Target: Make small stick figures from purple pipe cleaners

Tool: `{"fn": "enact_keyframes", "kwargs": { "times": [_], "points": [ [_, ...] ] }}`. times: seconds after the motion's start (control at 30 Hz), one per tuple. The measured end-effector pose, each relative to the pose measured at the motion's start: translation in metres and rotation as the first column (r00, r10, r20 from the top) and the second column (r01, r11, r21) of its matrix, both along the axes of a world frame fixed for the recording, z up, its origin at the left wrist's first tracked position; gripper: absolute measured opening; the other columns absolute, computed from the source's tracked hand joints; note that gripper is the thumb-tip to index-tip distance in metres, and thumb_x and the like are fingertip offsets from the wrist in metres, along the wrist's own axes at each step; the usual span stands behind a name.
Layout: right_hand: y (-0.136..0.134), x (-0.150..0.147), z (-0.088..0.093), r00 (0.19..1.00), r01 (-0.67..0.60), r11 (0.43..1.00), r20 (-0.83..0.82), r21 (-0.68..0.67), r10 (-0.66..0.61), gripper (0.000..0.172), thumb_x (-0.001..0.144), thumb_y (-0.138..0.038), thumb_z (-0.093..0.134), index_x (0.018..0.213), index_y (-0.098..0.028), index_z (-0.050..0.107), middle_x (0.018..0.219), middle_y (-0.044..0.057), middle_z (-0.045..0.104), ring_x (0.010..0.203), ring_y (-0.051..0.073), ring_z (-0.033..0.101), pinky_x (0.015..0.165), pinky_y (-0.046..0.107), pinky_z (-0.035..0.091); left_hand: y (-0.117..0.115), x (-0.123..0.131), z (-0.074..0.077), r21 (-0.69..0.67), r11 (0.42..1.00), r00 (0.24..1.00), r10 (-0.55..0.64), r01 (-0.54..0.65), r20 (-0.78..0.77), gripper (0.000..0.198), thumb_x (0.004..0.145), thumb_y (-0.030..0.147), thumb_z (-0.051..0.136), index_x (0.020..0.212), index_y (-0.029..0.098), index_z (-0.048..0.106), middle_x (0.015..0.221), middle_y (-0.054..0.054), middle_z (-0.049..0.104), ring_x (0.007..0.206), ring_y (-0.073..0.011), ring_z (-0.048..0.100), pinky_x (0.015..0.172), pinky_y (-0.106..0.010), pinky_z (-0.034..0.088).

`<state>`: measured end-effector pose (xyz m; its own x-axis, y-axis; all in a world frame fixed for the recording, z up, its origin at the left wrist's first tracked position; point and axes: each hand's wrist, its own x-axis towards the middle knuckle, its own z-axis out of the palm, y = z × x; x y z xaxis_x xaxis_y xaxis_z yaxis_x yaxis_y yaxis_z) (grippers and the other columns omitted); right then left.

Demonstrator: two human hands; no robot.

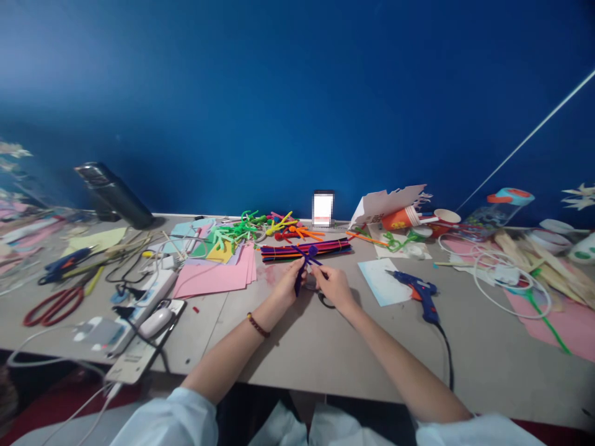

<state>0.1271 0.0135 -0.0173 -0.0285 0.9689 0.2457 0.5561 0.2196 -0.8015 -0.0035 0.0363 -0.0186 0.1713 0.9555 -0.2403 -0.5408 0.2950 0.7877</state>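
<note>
Both my hands meet over the middle of the grey table (pixel 288 347). My left hand (pixel 289 280) pinches a dark purple pipe cleaner piece (pixel 304 265) that hangs down between the hands. My right hand (pixel 331 284) is closed on the same purple piece from the right side. Just behind the hands lies a bundle of dark, multicoloured pipe cleaners (pixel 304 249). A dark ring-shaped thing lies on the table under my right hand; I cannot make it out.
Pink paper sheets (pixel 216 275) and bent green, yellow and orange pipe cleaners (pixel 260 228) lie back left. A blue glue gun (pixel 421 292) with its cord lies right. Red scissors (pixel 53 305), a power strip (pixel 149 291), paper cups (pixel 402 218) and white cable (pixel 509 279) crowd the sides.
</note>
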Motion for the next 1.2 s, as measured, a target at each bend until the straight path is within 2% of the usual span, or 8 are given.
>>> {"fn": "enact_keyframes", "kwargs": {
  "times": [0.2, 0.3, 0.43, 0.57, 0.7, 0.8, 0.97, 1.2],
  "points": [
    [0.008, 0.005, -0.008, 0.996, -0.016, 0.999, -0.084, -0.034, 0.013, 0.041, 0.087, -0.046, 0.044, 0.07, -0.018, 0.068, 0.052, 0.0, 0.061, 0.052, 0.014, 0.056, 0.053, 0.022, 0.037, 0.005, -0.005, 0.001, -0.042, 0.999, 0.998, 0.023, -0.021, 0.066, 0.032, 0.065, 0.036, 0.075, 0.067, 0.015, 0.052, 0.052, 0.005, 0.044, 0.043, -0.004, 0.037, 0.039, -0.016, 0.028],
    [0.014, 0.008, -0.013, 0.99, -0.026, 0.997, -0.138, -0.066, 0.017, 0.036, 0.084, -0.043, 0.046, 0.076, -0.017, 0.069, 0.052, -0.001, 0.059, 0.051, 0.014, 0.053, 0.05, 0.023, 0.035, 0.005, -0.006, 0.004, -0.063, 0.998, 0.996, -0.002, 0.008, 0.093, 0.029, 0.066, 0.032, 0.074, 0.067, 0.015, 0.051, 0.053, 0.005, 0.044, 0.042, -0.0038, 0.036, 0.038, -0.017, 0.026],
    [0.023, 0.016, -0.016, 0.968, -0.046, 0.994, -0.25, -0.103, 0.019, 0.036, 0.079, -0.046, 0.05, 0.08, -0.016, 0.07, 0.06, 0.001, 0.062, 0.055, 0.014, 0.052, 0.053, 0.024, 0.038, 0.001, -0.006, 0.01, -0.024, 0.992, 0.989, -0.12, 0.122, 0.085, 0.028, 0.067, 0.033, 0.072, 0.064, 0.015, 0.051, 0.053, 0.005, 0.043, 0.041, -0.0035, 0.034, 0.038, -0.018, 0.025],
    [0.033, 0.031, -0.012, 0.948, -0.091, 0.99, -0.314, -0.112, 0.052, 0.036, 0.073, -0.048, 0.056, 0.078, -0.016, 0.071, 0.068, 0.003, 0.066, 0.063, 0.016, 0.055, 0.06, 0.026, 0.041, -0.001, -0.008, 0.012, 0.09, 0.96, 0.964, -0.265, 0.265, -0.015, 0.03, 0.064, 0.034, 0.073, 0.061, 0.014, 0.051, 0.051, 0.005, 0.041, 0.04, -0.0031, 0.03, 0.04, -0.019, 0.02],
    [0.037, 0.045, 0.001, 0.967, -0.169, 0.985, -0.202, -0.042, 0.157, 0.026, 0.072, -0.041, 0.061, 0.072, -0.017, 0.071, 0.073, 0.004, 0.066, 0.071, 0.017, 0.058, 0.067, 0.027, 0.043, -0.002, -0.012, 0.013, 0.165, 0.884, 0.887, -0.395, 0.438, -0.237, 0.028, 0.062, 0.035, 0.075, 0.061, 0.013, 0.058, 0.045, 0.005, 0.041, 0.041, -0.0042, 0.03, 0.043, -0.022, 0.017],
    [0.035, 0.048, 0.014, 0.967, -0.251, 0.968, -0.038, 0.023, 0.251, 0.02, 0.075, -0.034, 0.062, 0.072, -0.017, 0.072, 0.074, 0.003, 0.064, 0.071, 0.016, 0.058, 0.066, 0.026, 0.042, -0.003, -0.015, 0.016, 0.175, 0.834, 0.813, -0.427, 0.523, -0.397, 0.026, 0.063, 0.035, 0.075, 0.062, 0.012, 0.063, 0.049, 0.002, 0.048, 0.044, -0.0055, 0.035, 0.045, -0.022, 0.021],
    [0.035, 0.049, 0.033, 0.938, -0.305, 0.951, 0.19, 0.053, 0.29, 0.014, 0.077, -0.025, 0.063, 0.069, -0.019, 0.073, 0.072, 0.003, 0.063, 0.072, 0.014, 0.057, 0.067, 0.025, 0.041, -0.004, -0.014, 0.016, 0.267, 0.802, 0.773, -0.336, 0.534, -0.538, 0.02, 0.066, 0.033, 0.074, 0.066, 0.013, 0.068, 0.063, -0.004, 0.062, 0.056, -0.0107, 0.05, 0.055, -0.022, 0.034],
    [0.039, 0.052, 0.039, 0.915, -0.328, 0.944, 0.255, 0.013, 0.314, 0.013, 0.078, -0.022, 0.063, 0.071, -0.02, 0.074, 0.073, 0.002, 0.064, 0.071, 0.014, 0.058, 0.066, 0.023, 0.04, -0.005, -0.01, 0.01, 0.336, 0.764, 0.714, -0.224, 0.551, -0.663, 0.021, 0.076, 0.033, 0.063, 0.071, 0.013, 0.067, 0.06, -0.002, 0.057, 0.054, -0.0102, 0.045, 0.054, -0.022, 0.032]
  ]
}}
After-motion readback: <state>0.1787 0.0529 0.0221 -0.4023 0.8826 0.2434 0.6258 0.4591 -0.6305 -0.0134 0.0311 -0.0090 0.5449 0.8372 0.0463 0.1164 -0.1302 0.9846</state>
